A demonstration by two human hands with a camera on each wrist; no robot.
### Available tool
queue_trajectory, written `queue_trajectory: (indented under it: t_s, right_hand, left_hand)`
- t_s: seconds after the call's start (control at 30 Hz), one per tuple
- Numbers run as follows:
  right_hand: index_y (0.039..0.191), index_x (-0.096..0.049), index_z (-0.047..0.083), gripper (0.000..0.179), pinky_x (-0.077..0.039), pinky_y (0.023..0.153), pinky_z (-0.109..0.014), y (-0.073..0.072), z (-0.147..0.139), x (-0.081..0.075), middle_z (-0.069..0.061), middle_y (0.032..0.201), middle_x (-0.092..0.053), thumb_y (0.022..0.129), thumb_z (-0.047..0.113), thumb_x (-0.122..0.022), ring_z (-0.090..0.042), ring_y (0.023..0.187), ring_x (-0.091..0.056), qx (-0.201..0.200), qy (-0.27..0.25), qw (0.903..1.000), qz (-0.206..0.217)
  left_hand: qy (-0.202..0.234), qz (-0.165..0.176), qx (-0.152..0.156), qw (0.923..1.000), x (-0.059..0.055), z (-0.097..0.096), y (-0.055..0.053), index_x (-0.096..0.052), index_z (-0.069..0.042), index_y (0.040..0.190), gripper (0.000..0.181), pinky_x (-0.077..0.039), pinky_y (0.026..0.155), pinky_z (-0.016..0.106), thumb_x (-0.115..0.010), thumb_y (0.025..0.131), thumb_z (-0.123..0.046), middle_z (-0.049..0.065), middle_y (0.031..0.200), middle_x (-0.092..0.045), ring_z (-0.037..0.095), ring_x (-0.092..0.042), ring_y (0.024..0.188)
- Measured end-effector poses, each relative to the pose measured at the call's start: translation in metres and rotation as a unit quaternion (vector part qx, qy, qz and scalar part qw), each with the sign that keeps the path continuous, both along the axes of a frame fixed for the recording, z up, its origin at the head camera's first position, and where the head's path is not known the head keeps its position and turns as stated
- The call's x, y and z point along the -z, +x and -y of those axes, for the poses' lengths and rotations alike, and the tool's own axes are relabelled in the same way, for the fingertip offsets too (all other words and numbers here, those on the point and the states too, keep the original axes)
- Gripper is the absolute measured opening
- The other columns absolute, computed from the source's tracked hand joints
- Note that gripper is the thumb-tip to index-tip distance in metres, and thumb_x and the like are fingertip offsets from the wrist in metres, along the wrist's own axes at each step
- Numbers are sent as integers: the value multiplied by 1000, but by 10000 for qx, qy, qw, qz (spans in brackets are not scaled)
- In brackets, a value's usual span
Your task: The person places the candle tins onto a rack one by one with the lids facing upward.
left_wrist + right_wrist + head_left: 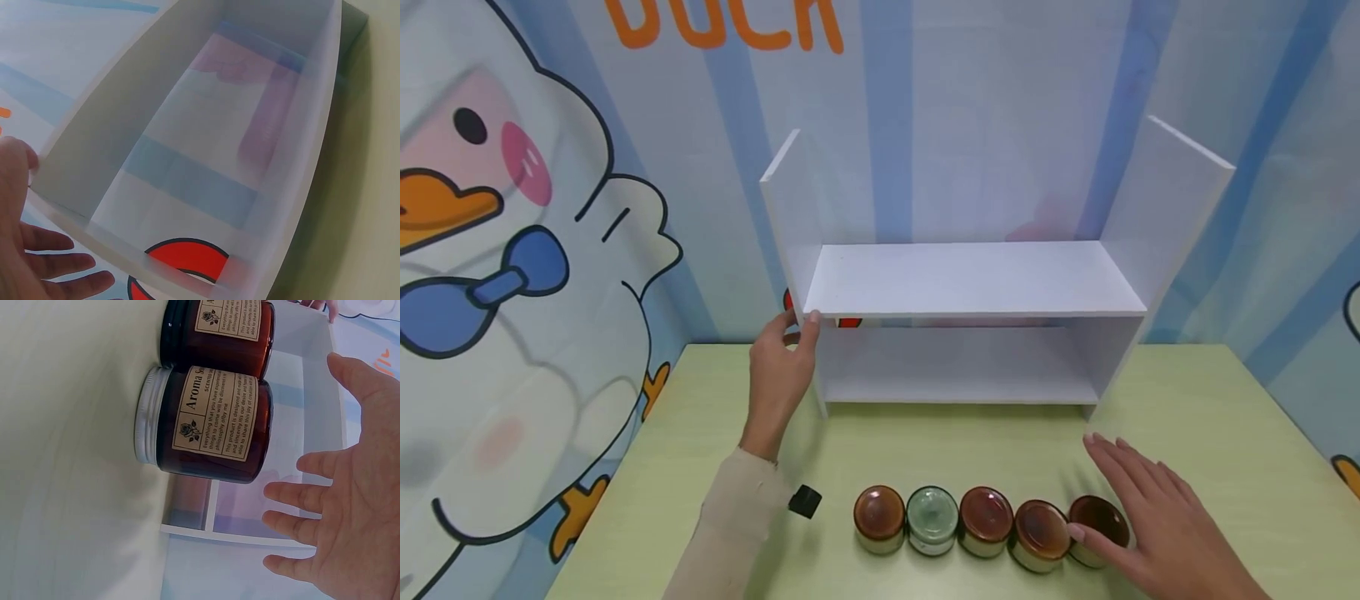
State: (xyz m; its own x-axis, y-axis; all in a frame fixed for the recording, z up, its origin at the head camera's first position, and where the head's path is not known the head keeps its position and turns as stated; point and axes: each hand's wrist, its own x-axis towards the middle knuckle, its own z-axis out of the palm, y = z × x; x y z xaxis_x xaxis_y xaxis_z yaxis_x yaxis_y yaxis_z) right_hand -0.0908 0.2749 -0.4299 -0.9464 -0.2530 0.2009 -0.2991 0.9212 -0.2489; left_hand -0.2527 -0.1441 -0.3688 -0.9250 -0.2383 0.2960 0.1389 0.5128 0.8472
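Observation:
My left hand (pixel 781 367) holds the left edge of a white two-tier shelf (pixel 973 279), thumb at the front corner of the upper board and fingers on the outer side of the side panel. Several glass candle jars stand in a row before the shelf: a brown one (pixel 880 512) at the left, a green one (pixel 932 515), then more brown ones. With fingers spread straight, my right hand (pixel 1165 517) hovers beside the rightmost candle jar (pixel 1099 523). In the right wrist view a labelled amber candle jar (pixel 212 425) rests upside down on its silver lid (pixel 151 415).
The shelf stands at the back of a pale green table (pixel 700 433), against a striped curtain (pixel 985 108) with a cartoon duck (pixel 602 325). A small black cube (pixel 805 502) shows beside the left sleeve (pixel 730 517).

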Motion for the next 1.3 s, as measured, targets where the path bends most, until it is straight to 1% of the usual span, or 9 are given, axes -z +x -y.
queue_trajectory:
  t_s: [0.13,0.37,0.57,0.67,0.8,0.97,1.03,1.17,1.3]
  right_hand:
    - [163,-20,28,95,-30,104,-65,1,0,3,-15,156,-41,89,65,-66,-42,139,-39,38,5,9999,144]
    - [162,-25,25,93,-30,103,-64,4,-2,8,-15,155,-42,88,64,-67,-42,138,-40,57,-18,9998,182]
    - [163,-24,28,93,-30,103,-65,6,-3,10,-14,155,-43,89,66,-65,-41,138,-41,126,6,9996,234]
    - [163,-23,29,93,-30,103,-65,7,-3,11,-14,155,-43,89,68,-63,-42,138,-41,143,21,9995,263]
    - [163,-23,30,93,-29,103,-65,9,-3,11,-14,155,-43,89,70,-61,-42,138,-41,168,24,9994,307]
    - [162,-24,30,93,-29,103,-66,9,-4,11,-14,155,-44,88,72,-60,-42,138,-41,202,34,9992,354]
    - [162,-25,30,93,-29,103,-66,9,-4,11,-13,155,-44,88,73,-59,-42,138,-41,219,39,9991,369]
    - [162,-28,28,92,-30,102,-67,9,-4,13,-13,154,-45,88,73,-59,-42,138,-42,225,73,9991,340]
    - [161,-29,28,92,-31,101,-67,9,-5,14,-12,153,-46,88,72,-60,-41,137,-43,206,81,9993,288]
  left_hand:
    - [77,105,25,9999,0,-2,-4,-55,-4,143,70,-54,90,50,-51,100,-59,11,139,-58,31,-60,115]
    - [274,152,99,9995,-3,-4,-7,-57,-6,141,69,-53,90,50,-50,100,-61,12,133,-62,30,-63,111]
    - [256,159,116,9995,-6,-5,-9,-56,-7,142,68,-53,89,49,-48,101,-60,12,134,-63,29,-64,107]
    - [205,85,115,9997,-8,-6,-10,-59,-6,139,65,-52,84,45,-48,101,-58,11,128,-65,29,-62,100]
    - [185,50,75,9998,-10,-6,-11,-61,-6,134,63,-47,75,40,-47,102,-58,10,112,-65,28,-56,90]
    - [212,-34,-1,9998,-14,-7,-14,-64,-6,129,60,-42,68,38,-47,102,-56,12,93,-59,27,-51,81]
    - [207,-60,-2,9998,-14,-7,-15,-64,-6,129,59,-41,66,38,-46,102,-56,12,88,-55,27,-49,78]
    - [208,-36,3,9998,-15,-6,-16,-63,-7,132,59,-40,65,37,-45,103,-56,11,86,-53,26,-48,77]
    - [206,35,-27,9998,-16,-6,-15,-62,-7,136,59,-41,66,37,-45,104,-54,10,90,-58,26,-50,78]
